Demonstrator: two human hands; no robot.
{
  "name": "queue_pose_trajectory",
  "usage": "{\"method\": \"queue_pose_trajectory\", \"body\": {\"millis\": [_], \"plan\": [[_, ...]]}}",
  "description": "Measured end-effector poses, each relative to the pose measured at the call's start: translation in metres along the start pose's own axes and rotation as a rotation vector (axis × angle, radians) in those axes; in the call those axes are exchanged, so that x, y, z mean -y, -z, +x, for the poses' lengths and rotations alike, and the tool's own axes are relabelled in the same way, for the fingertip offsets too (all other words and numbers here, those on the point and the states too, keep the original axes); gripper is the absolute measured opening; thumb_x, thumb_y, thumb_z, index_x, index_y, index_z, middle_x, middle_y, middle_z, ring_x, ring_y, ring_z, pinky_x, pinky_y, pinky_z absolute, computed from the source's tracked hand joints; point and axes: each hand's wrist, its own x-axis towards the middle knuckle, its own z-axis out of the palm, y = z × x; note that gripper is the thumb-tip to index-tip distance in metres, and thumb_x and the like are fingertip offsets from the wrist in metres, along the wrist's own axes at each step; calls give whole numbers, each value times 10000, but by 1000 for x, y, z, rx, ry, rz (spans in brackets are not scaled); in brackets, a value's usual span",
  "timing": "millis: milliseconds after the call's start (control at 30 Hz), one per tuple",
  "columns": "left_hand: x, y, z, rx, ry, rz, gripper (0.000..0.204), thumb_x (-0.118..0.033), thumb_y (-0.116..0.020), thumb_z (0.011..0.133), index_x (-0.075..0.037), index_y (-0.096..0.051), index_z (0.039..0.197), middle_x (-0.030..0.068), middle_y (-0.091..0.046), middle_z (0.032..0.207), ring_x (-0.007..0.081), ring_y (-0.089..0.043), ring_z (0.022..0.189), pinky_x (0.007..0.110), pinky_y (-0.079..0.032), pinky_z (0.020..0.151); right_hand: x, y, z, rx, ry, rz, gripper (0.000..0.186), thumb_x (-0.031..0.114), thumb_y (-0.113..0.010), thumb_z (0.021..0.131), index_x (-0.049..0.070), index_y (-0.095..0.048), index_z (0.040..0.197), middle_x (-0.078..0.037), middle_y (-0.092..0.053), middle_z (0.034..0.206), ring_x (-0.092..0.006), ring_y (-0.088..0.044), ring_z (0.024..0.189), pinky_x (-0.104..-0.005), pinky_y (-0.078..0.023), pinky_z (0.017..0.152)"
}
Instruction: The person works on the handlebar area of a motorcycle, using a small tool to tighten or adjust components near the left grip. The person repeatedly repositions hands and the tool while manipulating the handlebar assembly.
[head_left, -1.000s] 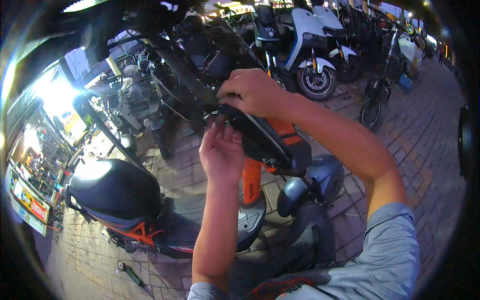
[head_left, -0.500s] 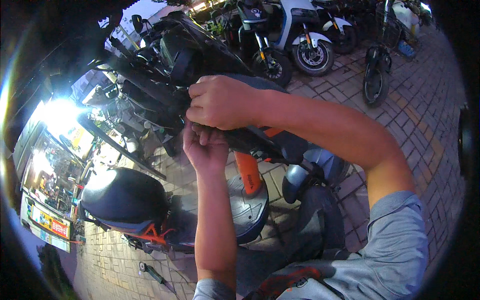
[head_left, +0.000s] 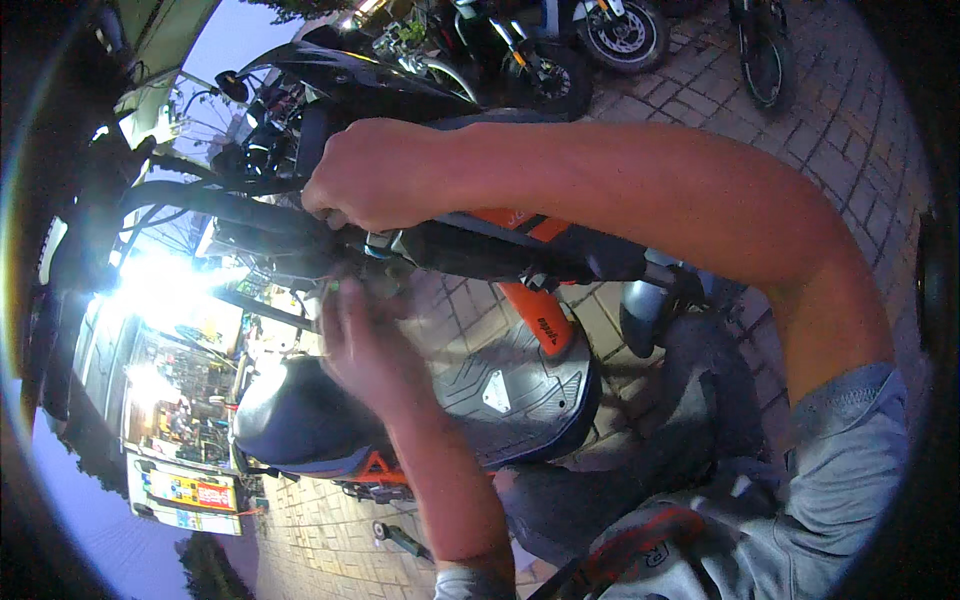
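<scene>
An electric scooter stands close in front of me, its dark handlebar assembly running across the middle of the view. Over the left part of this assembly, my right hand is closed, fingers curled down; what they pinch is hidden. Just beside those fingertips sits a small shiny part. Lower down, my left hand is raised below the assembly, its fingers smeared by motion. Under my hands lie the scooter's grey footboard, an orange upright and the black seat.
Other parked two-wheelers, one showing its front wheel, line the far side. A long dark tool lies on the brick paving. At the left a bright lamp glares beside a lit shopfront.
My left hand has dropped away from my right hand, which stays closed at the handlebar assembly. The view has shifted, so the seat and footboard appear farther right.
</scene>
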Motion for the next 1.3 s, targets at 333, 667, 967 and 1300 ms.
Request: {"method": "queue_pose_trajectory", "body": {"millis": [333,667,967,1300], "plan": [[-40,12,72,313,-824,1115,268,-154,-628,869,-53,-656,1116,118,-660,1077,252,-619,997,363,-469,873,-3,-8,-8,-78,-56,101,136,45,-627,738,46,-687,860,-145,-685,832,-332,-666,805,-430,-527,704],[-58,2,77,298,-1222,1459,312,-123,-660,789,-36,-639,1088,137,-598,1174,325,-512,1151,473,-357,1007,-7,-4,-3,-172,-7,49,76,73,-641,693,30,-686,736,-177,-672,736,-333,-677,727,-411,-545,620],[-33,6,73,182,-1165,1239,295,-172,-679,766,-103,-664,1053,202,-455,1335,404,-353,1285,529,-266,1053,2,-4,-13,-149,-34,5,92,99,-640,700,39,-673,761,-154,-666,745,-322,-675,722,-407,-538,610],[35,2,0,99,233,-300,296,-92,-590,899,2,-571,1179,61,-620,995,144,-576,831,277,-460,735,1,-12,-10,-46,96,-43,112,138,-641,761,70,-644,850,-100,-632,791,-300,-637,760,-412,-503,667]]}}
